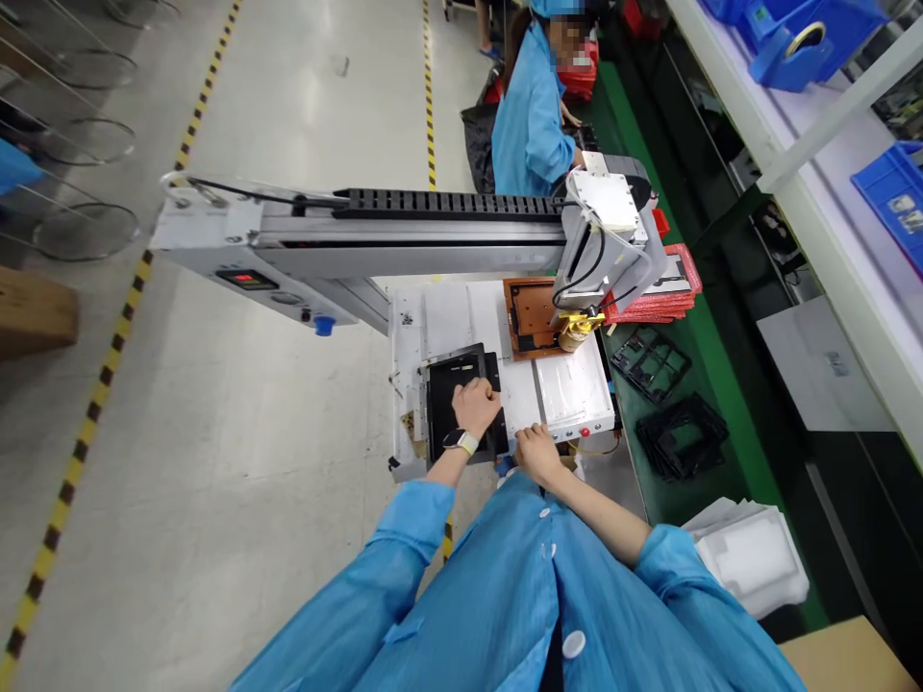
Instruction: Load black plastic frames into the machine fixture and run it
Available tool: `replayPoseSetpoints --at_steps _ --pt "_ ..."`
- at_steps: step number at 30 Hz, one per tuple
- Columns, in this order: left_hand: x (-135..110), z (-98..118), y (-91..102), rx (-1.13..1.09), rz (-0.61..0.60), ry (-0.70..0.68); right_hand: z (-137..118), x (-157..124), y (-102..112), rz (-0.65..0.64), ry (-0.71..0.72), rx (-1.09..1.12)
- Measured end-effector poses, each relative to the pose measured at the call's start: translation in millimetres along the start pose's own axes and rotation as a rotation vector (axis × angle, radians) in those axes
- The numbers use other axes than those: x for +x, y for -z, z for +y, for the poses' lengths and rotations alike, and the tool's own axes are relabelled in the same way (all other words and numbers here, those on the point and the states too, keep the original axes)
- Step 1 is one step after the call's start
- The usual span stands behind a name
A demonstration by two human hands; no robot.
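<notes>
My left hand (476, 406), with a watch on its wrist, is closed over a black rectangular frame (448, 408) on the left part of the white machine bed (454, 308). Its fingers are curled at the frame's right side, and their tips are hidden from me. Beside it, my right hand (536, 452) rests at the bed's front edge with fingers bent; what they hold, if anything, is hidden. Behind both hands an orange-brown fixture (530, 312) sits on the bed, holding a dark part. The machine's yellow-tipped head (577, 330) is over this fixture's right side.
A long machine arm (433, 231) spans the bed. To the right, a green bench (641, 432) holds black frames (682, 437), red-edged trays (663, 293) and white foam sheets (754, 557). A co-worker (534, 115) in blue works behind the machine. A shelf (829, 192) carries blue bins.
</notes>
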State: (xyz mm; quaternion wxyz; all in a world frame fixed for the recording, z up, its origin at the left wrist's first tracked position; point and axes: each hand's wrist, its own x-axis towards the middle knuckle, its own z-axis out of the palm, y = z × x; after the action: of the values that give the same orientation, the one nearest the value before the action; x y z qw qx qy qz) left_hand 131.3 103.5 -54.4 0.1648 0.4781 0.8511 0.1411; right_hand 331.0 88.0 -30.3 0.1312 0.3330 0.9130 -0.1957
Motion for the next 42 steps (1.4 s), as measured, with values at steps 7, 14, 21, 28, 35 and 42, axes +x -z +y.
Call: replayPoseSetpoints --at_steps 7,14,21,28,35,42 --pt "-25 -78 94.1 -0.285 0.418 0.116 -65 45 -46 0.034 0.221 -0.075" --pt "-31 -138 116.0 -0.420 0.389 0.357 -70 61 -59 -0.032 0.267 -0.093" --pt "-24 -133 113.7 -0.438 0.301 0.383 -62 62 -11 -0.059 0.302 -0.033" --pt "-27 -134 120.8 -0.415 0.199 0.408 -49 -45 79 0.324 0.441 0.190" --pt "-26 -117 121.2 -0.359 0.192 0.399 -56 -127 144 0.609 0.582 0.259" --pt "-27 -107 125.8 -0.316 0.134 0.352 -50 -148 163 0.765 0.598 0.144"
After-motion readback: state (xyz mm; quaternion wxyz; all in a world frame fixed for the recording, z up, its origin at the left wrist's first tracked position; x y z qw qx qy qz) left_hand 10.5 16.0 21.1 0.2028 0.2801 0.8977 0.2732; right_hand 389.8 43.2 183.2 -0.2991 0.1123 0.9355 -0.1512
